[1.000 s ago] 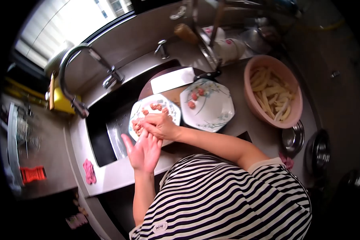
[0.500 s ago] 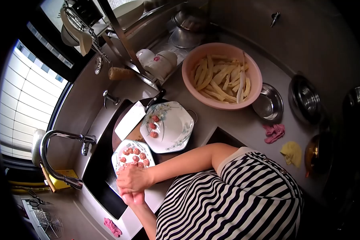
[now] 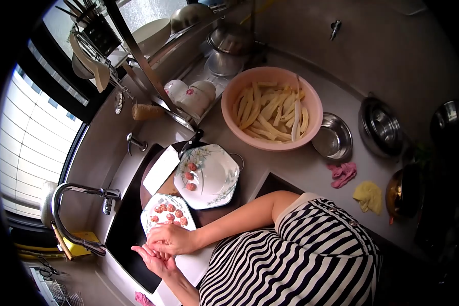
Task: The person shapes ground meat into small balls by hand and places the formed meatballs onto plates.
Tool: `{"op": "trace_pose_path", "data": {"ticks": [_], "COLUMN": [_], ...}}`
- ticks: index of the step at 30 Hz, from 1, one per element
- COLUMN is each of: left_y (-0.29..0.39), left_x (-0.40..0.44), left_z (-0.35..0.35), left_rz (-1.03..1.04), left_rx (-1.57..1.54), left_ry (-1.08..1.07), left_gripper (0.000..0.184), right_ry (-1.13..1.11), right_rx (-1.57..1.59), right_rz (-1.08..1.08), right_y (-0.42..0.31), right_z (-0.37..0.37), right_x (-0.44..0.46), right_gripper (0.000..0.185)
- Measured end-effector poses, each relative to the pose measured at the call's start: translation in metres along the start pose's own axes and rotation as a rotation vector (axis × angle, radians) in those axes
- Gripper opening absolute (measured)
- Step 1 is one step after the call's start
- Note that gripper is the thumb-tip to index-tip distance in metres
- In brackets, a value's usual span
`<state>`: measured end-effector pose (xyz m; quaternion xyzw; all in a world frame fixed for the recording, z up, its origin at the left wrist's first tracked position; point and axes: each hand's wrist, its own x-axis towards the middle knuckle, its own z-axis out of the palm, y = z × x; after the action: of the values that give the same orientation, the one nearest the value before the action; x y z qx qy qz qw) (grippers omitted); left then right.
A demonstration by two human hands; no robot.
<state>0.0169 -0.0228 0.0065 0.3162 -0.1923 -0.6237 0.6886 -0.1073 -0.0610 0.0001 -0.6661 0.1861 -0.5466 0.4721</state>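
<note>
Currently, your right hand (image 3: pixel 173 239) is cupped over your left hand (image 3: pixel 160 264), the two touching. The right fingers are bent down over the left ones; the left thumb side is spread clear, while the rest of that hand is largely covered. You may have something pressed between them, but the contact hides it, so no hold can be confirmed.

Compared with half a second ago, when your right hand was folded closely around the left, more of the left palm now shows. This is judged a loosening of the grip between your palms, with hand-shaping still under way.

Just beyond your fingers lies the near plate (image 3: pixel 160 200), bearing a cluster of meatballs (image 3: pixel 171 208), separate pieces as far as can be seen. Farther out to the right is the far plate (image 3: pixel 217 176), with three more in a row, unchanged in number. Past the near plate rests a knife (image 3: pixel 160 172). Well apart, right of your fingers, stands the tub (image 3: pixel 271 147) of pale strips (image 3: pixel 275 109).
</note>
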Motion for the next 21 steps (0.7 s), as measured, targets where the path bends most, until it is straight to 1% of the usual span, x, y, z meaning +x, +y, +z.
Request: {"op": "trace_pose_path", "data": {"ticks": [1, 2, 4, 5, 6, 8, 9, 10, 12, 13, 14, 16, 17, 18, 19, 20, 21], "left_y": [-0.005, -0.006, -0.01, -0.018, -0.015, -0.018, -0.017, -0.017, -0.01, -0.005, -0.004, 0.0, -0.004, -0.01, -0.017, -0.017, -0.022], "left_x": [0.0, -0.002, 0.005, 0.006, 0.002, 0.002, 0.002, 0.003, 0.001, 0.001, 0.002, 0.0, 0.002, 0.008, 0.01, 0.002, 0.002], "left_z": [0.02, 0.025, 0.018, 0.015, 0.024, 0.022, 0.021, 0.021, 0.019, 0.02, 0.014, 0.006, -0.001, -0.016, -0.005, 0.006, 0.013], "left_rz": [0.178, 0.264, 0.403, 0.356, 0.287, 0.355, 0.333, 0.369, 0.459, 0.417, 0.369, 0.151, 0.086, -0.056, -0.095, -0.234, -0.233], "left_rx": [0.189, 0.39, 0.79, 0.823, 1.026, 1.215, 1.184, 1.108, 0.96, 0.928, 0.794, 0.457, 0.284, 0.015, -0.097, -0.305, -0.34], "left_ry": [0.207, 0.229, 0.168, 0.094, 0.026, -0.013, 0.014, 0.026, 0.083, 0.147, 0.169, 0.136, 0.113, 0.103, 0.151, 0.112, 0.13], "left_gripper": [0.052, 0.048, 0.043, 0.038, 0.034, 0.037, 0.037, 0.036, 0.034, 0.032, 0.032, 0.031, 0.032, 0.032, 0.033, 0.034, 0.036], "right_ry": [0.087, 0.074, -0.005, -0.025, 0.034, 0.079, 0.056, 0.159, 0.0, 0.068, 0.063, -0.097, -0.155, -0.173, -0.252, -0.318, -0.289], "right_rx": [0.141, 0.352, 0.858, 0.95, 0.956, 1.077, 1.242, 1.167, 0.965, 0.957, 0.862, 0.696, 0.552, 0.198, -0.083, -0.362, -0.447], "right_rz": [0.212, 0.387, 0.957, 1.041, 1.194, 1.177, 1.135, 1.226, 1.113, 1.076, 0.95, 0.655, 0.528, 0.315, 0.196, 0.068, -0.066], "right_y": [0.011, 0.028, 0.031, 0.029, 0.029, 0.042, 0.041, 0.039, 0.04, 0.032, 0.024, 0.022, 0.021, 0.01, 0.008, 0.006, 0.009], "right_z": [0.006, 0.012, 0.005, 0.007, 0.007, 0.007, 0.003, 0.002, -0.01, -0.006, -0.004, 0.003, 0.001, -0.006, -0.007, -0.006, -0.001], "right_x": [-0.002, 0.001, 0.006, 0.005, 0.006, 0.005, 0.01, 0.015, 0.015, 0.017, 0.018, 0.02, 0.02, 0.023, 0.022, 0.021, 0.017], "right_gripper": [0.018, 0.029, 0.037, 0.046, 0.05, 0.051, 0.052, 0.049, 0.046, 0.043, 0.044, 0.043, 0.044, 0.04, 0.036, 0.032, 0.03]}}
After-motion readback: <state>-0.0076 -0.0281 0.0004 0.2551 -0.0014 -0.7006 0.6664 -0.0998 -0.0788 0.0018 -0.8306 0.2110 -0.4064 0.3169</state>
